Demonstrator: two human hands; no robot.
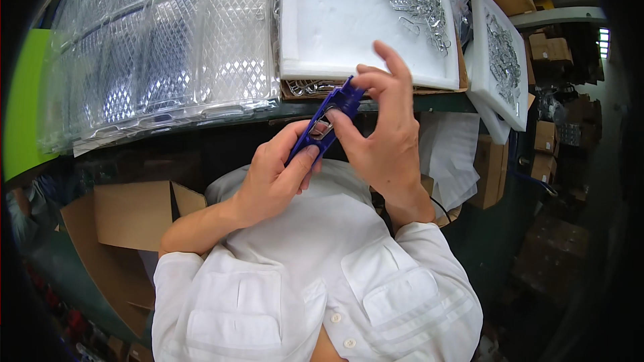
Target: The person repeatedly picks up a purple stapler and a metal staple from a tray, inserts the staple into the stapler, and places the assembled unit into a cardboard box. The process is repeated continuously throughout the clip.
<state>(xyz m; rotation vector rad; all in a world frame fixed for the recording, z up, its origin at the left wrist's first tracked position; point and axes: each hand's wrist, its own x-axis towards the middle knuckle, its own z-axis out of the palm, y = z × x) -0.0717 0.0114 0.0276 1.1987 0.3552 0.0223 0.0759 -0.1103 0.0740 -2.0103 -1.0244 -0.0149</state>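
Over our white shirt front, from the head view, we see our left hand (275, 174) and right hand (382, 134) both clasping a blue plastic piece (327, 121) just below the white foam tray (335, 20) of metal clips (416, 0).

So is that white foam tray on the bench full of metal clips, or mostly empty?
Mostly empty. The white foam tray holds one heap of metal clips in its far right corner; the remaining floor shows bare white.

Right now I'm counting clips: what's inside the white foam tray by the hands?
The foam tray holds a pile of metal clips at its far right; the rest looks bare. The right hand covers its near edge.
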